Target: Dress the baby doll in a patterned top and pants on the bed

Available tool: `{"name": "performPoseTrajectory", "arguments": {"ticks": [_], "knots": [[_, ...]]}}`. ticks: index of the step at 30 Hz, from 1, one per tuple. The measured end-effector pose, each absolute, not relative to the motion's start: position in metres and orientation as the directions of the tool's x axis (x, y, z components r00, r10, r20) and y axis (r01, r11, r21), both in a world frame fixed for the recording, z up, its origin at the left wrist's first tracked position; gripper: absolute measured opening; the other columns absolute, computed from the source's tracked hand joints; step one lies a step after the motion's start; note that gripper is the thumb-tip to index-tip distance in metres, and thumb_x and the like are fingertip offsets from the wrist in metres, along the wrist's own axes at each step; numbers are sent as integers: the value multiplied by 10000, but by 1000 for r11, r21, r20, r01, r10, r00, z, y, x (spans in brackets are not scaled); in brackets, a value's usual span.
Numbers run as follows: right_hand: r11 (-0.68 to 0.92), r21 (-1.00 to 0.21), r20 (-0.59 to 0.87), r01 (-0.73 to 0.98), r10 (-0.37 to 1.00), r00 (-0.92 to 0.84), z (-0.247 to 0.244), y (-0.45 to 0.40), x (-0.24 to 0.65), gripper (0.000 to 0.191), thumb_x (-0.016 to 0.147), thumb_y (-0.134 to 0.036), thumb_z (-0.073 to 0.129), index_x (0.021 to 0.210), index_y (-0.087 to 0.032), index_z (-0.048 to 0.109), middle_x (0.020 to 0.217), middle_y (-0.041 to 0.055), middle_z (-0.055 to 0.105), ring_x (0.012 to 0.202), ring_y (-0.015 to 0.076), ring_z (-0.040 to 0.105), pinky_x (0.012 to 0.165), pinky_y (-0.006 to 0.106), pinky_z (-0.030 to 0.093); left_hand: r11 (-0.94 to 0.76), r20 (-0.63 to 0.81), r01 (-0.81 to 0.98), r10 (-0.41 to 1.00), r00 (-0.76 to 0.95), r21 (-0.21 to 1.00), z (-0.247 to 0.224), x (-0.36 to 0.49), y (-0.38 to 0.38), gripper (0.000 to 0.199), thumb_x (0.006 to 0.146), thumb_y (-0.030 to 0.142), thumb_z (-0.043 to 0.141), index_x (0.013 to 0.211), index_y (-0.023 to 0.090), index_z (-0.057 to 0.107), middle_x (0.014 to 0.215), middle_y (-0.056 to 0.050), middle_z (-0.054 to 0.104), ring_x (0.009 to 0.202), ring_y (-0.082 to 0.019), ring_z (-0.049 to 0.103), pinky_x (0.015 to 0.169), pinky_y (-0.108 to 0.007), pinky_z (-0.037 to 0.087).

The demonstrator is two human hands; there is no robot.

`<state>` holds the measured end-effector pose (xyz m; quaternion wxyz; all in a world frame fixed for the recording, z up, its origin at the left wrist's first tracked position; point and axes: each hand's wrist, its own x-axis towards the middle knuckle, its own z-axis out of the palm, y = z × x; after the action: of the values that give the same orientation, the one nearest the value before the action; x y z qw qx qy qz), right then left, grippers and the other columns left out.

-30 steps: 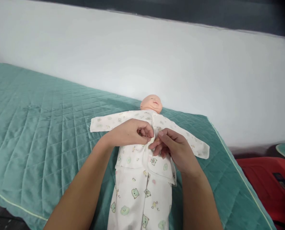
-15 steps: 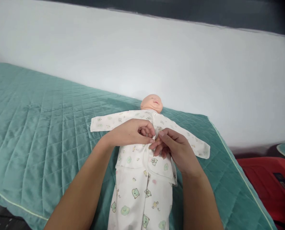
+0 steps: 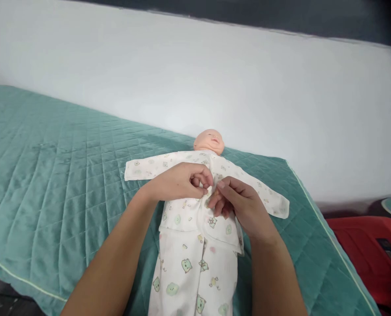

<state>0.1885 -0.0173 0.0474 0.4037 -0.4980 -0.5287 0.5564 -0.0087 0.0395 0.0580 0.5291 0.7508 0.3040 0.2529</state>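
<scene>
A baby doll lies on its back with both arms stretched out sideways. It wears a white baby jacket printed with small animals, and matching trousers. Over the chest, my left hand has its fingers curled at the jacket's front edge. Facing it, my right hand pinches the other side of the front opening between thumb and index finger. The fingertips of both hands are close together at the middle of the chest. Any fastener there is too small to make out.
A green quilted cover lies under the doll, its right edge sloping down past the doll's sleeve. Behind stands a white wall with a dark band on top. A red object sits beyond the cover on the right.
My right fingertips have drawn slightly away from the left thumb, so a little more of the jacket's front edge shows between my hands. The doll lies as before.
</scene>
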Motion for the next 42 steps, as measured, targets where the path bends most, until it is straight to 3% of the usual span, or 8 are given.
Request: {"name": "performPoseTrajectory", "arguments": {"ticks": [23, 34, 42], "knots": [[-126, -990, -135, 65, 978, -161, 48, -18, 187, 324, 907, -494, 596, 761, -205, 597, 784, 51, 754, 514, 110, 600, 463, 232, 392, -222, 60, 148, 721, 690, 964, 57, -9, 40, 242, 664, 103, 572, 882, 192, 631, 709, 30, 535, 633, -91, 451, 564, -217, 390], [-109, -990, -123, 92, 979, -160, 46, -18, 188, 354, 909, -520, 581, 740, -211, 613, 670, 31, 712, 524, 121, 597, 474, 237, 398, -196, 71, 105, 722, 689, 975, 53, -10, 43, 232, 656, 84, 569, 861, 183, 610, 698, 32, 517, 615, -80, 437, 546, -209, 367], [-81, -989, -106, 122, 972, -208, 47, -19, 186, 256, 927, -456, 585, 828, -221, 605, 761, 20, 727, 568, 110, 618, 510, 222, 423, -194, 56, 125, 723, 688, 973, 54, -10, 43, 207, 680, 76, 565, 851, 191, 581, 713, 44, 516, 608, -71, 434, 546, -201, 365]]}}
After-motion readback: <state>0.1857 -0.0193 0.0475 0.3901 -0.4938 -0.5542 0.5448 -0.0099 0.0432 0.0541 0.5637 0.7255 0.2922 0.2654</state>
